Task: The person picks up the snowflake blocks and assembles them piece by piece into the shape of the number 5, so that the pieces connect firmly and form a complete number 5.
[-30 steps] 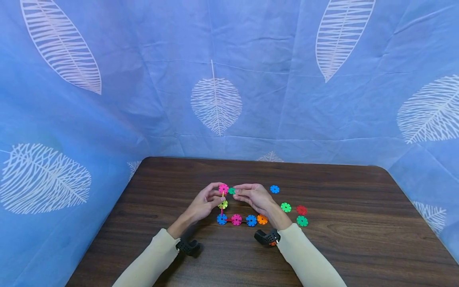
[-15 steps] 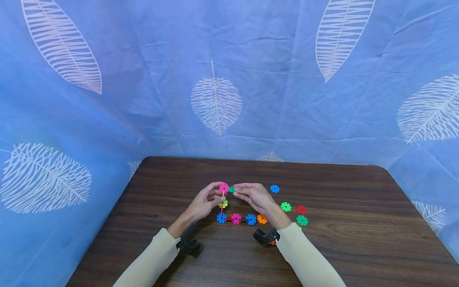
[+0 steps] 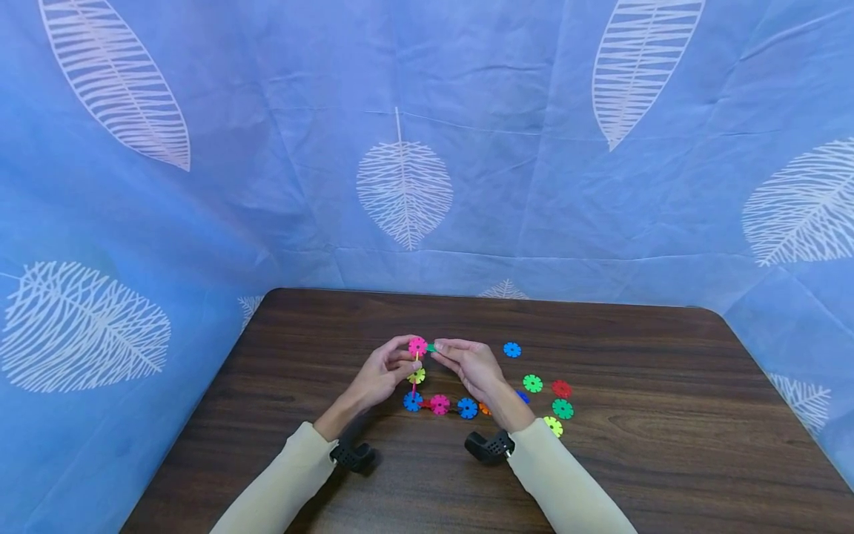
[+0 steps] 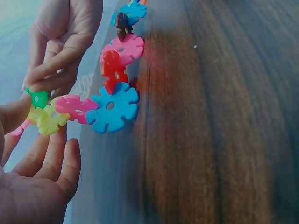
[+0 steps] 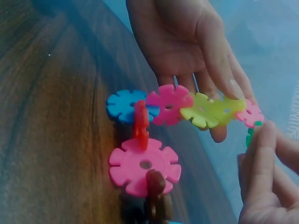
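Observation:
A chain of notched plastic snowflake discs hangs between my hands and the table. My left hand [image 3: 382, 372] pinches its upright side by a yellow disc [image 5: 229, 109], thumb on top. At the chain's far end is a pink disc [image 3: 417, 346]. My right hand [image 3: 474, 367] pinches a green disc [image 3: 431, 348] between thumb and fingertips, its edge right at the pink disc. Lower down come another yellow disc [image 5: 201, 110], a pink one [image 5: 169, 105] and a blue corner disc [image 4: 112, 108]. From there the row runs right through a red disc [image 4: 113, 71] and a pink disc [image 3: 439, 404].
Loose discs lie to the right on the brown wooden table [image 3: 667, 386]: blue [image 3: 511, 349], light green [image 3: 532, 383], red [image 3: 562, 389], green [image 3: 563, 409] and yellow [image 3: 553, 426]. The right forearm partly covers an orange disc [image 3: 484, 409]. Blue leaf-print cloth [image 3: 467, 185] hangs behind.
The green disc has turned nearly edge-on beside the pink disc. Both hands and the chain rise slightly in view. The right forearm has shifted left, uncovering the loose yellow disc.

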`<state>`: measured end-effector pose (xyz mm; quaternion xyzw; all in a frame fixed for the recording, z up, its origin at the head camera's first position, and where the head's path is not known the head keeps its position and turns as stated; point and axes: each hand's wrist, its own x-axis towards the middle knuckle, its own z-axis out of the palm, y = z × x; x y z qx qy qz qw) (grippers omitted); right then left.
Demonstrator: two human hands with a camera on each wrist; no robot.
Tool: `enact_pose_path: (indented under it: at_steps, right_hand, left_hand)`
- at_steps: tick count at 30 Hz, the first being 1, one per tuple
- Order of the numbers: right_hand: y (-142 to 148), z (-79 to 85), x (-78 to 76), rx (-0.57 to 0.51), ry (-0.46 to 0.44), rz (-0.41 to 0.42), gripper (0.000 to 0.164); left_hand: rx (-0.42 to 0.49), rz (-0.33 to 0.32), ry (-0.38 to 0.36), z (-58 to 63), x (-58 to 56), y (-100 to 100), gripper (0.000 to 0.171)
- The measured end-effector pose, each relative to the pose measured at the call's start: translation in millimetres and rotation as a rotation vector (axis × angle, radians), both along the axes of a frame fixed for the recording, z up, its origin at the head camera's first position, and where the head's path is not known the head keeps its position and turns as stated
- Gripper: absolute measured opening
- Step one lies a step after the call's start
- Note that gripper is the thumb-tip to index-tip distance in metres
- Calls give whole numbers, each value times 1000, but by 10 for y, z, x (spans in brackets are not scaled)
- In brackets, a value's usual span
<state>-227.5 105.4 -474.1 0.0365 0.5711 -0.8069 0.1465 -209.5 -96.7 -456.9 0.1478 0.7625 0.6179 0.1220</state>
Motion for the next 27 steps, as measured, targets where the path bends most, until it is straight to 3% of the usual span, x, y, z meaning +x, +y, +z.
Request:
enact_pose_path:
  at_steps: [3,9,12,17,27]
  right_hand:
    - [-5,7,0,15,19,38,39]
    - [-6,19,-2,44,78,12,40]
    - [2,2,-6,58,112,-7,42]
    - [10,-14,-12,101,150,-6,43]
    - [34,43,-36,182,187,13,38]
  left_hand:
    - [-3,-1,-2,32,22,-2,46]
    - [-17,19,0,-181,-81,-9,48]
    - [-15,21,9,-233,-99,-13,50]
    - [-8,-4,37,-225,-97,-27,55]
    - [-90,-33,125,-188,-63,-39,57]
